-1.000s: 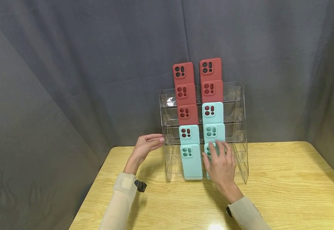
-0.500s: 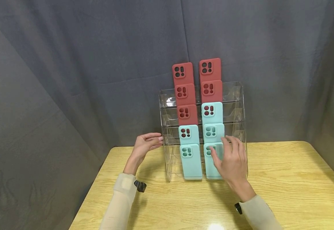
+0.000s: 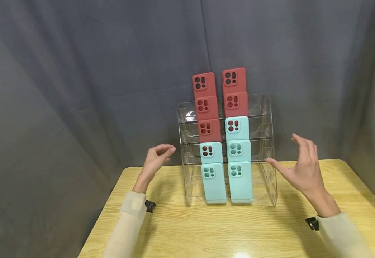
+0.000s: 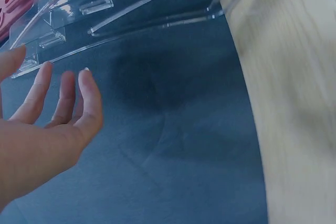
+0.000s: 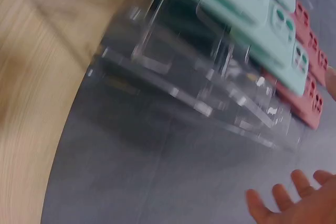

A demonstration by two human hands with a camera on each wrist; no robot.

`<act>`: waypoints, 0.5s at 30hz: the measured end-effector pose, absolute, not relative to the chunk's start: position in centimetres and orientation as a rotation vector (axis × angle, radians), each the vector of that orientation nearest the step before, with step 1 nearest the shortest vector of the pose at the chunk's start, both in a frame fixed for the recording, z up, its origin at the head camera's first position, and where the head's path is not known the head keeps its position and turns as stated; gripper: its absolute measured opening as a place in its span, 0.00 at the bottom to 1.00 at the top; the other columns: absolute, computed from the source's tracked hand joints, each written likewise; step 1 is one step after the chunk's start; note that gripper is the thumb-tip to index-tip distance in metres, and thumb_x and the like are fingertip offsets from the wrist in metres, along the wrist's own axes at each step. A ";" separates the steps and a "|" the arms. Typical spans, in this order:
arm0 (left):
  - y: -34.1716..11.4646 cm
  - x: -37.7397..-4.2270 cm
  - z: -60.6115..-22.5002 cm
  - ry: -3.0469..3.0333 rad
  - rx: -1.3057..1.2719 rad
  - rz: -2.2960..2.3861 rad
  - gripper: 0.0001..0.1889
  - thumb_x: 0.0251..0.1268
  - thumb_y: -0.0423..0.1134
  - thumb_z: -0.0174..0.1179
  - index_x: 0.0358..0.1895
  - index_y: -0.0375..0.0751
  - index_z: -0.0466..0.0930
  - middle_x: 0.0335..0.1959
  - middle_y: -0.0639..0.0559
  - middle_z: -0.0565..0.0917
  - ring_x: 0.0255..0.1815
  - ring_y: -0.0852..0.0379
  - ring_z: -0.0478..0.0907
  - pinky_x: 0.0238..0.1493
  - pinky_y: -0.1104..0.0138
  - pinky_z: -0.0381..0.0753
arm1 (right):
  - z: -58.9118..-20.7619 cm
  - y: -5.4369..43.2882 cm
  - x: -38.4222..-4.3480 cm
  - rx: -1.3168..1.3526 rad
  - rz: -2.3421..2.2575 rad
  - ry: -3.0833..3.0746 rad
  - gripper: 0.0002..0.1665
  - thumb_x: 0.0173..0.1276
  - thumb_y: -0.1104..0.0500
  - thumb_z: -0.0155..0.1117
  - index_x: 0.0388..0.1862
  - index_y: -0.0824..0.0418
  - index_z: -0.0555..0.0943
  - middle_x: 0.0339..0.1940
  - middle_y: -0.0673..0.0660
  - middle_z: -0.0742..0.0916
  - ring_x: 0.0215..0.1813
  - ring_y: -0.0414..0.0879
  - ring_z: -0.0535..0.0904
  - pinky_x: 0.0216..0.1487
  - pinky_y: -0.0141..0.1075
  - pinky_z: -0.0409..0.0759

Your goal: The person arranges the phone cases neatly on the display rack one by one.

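A clear acrylic tiered rack [image 3: 260,150] stands on the table, bearing two columns of phone cases. Red phone cases [image 3: 205,107] fill the upper tiers; mint phone cases [image 3: 240,186] fill the lower ones, each overlapping the one behind. My left hand [image 3: 153,161] is just off the rack's left side, fingers loosely bent around nothing. In the left wrist view its fingers [image 4: 65,98] are spread near the rack's edge. To the right of the rack, my right hand [image 3: 303,168] is held up, thumb and fingers wide apart, holding nothing. The right wrist view is blurred.
The wooden table [image 3: 219,229] extends in front of the rack and to both sides. A grey curtain [image 3: 126,71] hangs close behind the rack and along both sides. Small black devices [image 3: 312,223] sit at both wrists.
My right hand has moved off the lower right mint phone case and out past the rack's right side, its fingers spreading. My left hand has drawn slightly left, away from the rack's edge.
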State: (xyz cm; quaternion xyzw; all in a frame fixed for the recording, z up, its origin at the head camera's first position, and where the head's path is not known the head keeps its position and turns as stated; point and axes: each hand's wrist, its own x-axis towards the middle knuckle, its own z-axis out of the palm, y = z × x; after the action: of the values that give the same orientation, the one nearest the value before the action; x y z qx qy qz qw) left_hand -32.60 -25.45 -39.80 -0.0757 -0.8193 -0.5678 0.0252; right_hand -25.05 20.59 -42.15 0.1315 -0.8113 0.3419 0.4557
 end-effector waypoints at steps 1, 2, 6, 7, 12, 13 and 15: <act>-25.5 -32.6 -39.6 -2.563 -0.248 -1.693 0.21 0.76 0.51 0.65 0.63 0.44 0.84 0.62 0.44 0.85 0.64 0.44 0.83 0.65 0.49 0.85 | -42.1 21.4 -24.9 0.314 0.861 -2.035 0.75 0.51 0.14 0.67 0.77 0.72 0.67 0.64 0.78 0.77 0.65 0.73 0.70 0.62 0.65 0.69; -25.6 -32.7 -39.4 -2.591 -0.265 -1.624 0.23 0.76 0.53 0.64 0.65 0.45 0.83 0.63 0.44 0.84 0.65 0.43 0.82 0.65 0.48 0.85 | -42.0 22.1 -24.9 0.297 0.873 -2.077 0.75 0.51 0.17 0.72 0.79 0.70 0.63 0.66 0.78 0.75 0.67 0.73 0.69 0.64 0.68 0.69; -26.3 -32.7 -38.7 -2.707 -0.321 -1.304 0.30 0.77 0.60 0.60 0.72 0.47 0.77 0.72 0.42 0.78 0.73 0.39 0.76 0.69 0.42 0.79 | -41.5 24.8 -24.9 0.309 0.887 -2.252 0.79 0.48 0.42 0.88 0.87 0.62 0.50 0.77 0.79 0.67 0.75 0.77 0.62 0.70 0.76 0.61; -26.4 -32.6 -38.6 -2.735 -0.333 -1.217 0.32 0.77 0.62 0.58 0.74 0.47 0.75 0.74 0.41 0.76 0.75 0.38 0.73 0.71 0.41 0.77 | -41.4 25.4 -24.9 0.322 0.881 -2.301 0.81 0.46 0.47 0.89 0.88 0.61 0.46 0.79 0.79 0.65 0.77 0.78 0.60 0.72 0.77 0.58; -27.3 -32.1 -39.1 -2.865 -0.350 -0.832 0.44 0.76 0.70 0.52 0.84 0.46 0.60 0.82 0.36 0.60 0.83 0.31 0.57 0.76 0.31 0.65 | -40.9 28.1 -25.2 0.336 0.824 -2.572 0.85 0.56 0.42 0.83 0.88 0.56 0.27 0.86 0.75 0.53 0.84 0.81 0.28 0.76 0.79 0.25; -27.4 -32.0 -39.3 -2.885 -0.348 -0.744 0.46 0.75 0.71 0.51 0.85 0.47 0.57 0.83 0.36 0.58 0.83 0.30 0.55 0.75 0.30 0.64 | -40.8 28.6 -25.3 0.328 0.804 -2.620 0.85 0.58 0.40 0.82 0.87 0.56 0.25 0.87 0.75 0.50 0.83 0.79 0.20 0.74 0.79 0.18; -27.9 -31.8 -39.6 -2.917 -0.343 -0.568 0.49 0.73 0.76 0.49 0.87 0.50 0.51 0.84 0.36 0.55 0.84 0.28 0.51 0.74 0.27 0.63 | -40.5 29.5 -25.6 0.304 0.769 -2.702 0.84 0.61 0.37 0.79 0.86 0.56 0.21 0.86 0.77 0.47 0.80 0.75 0.11 0.69 0.78 0.10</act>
State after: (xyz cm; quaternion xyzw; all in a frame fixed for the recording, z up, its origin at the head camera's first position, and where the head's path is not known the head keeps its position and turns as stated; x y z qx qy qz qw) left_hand -31.83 -27.91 -39.65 -0.1145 -0.9724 -0.1892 0.0749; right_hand -25.56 29.48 -40.53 0.1061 -0.9443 0.2688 0.1573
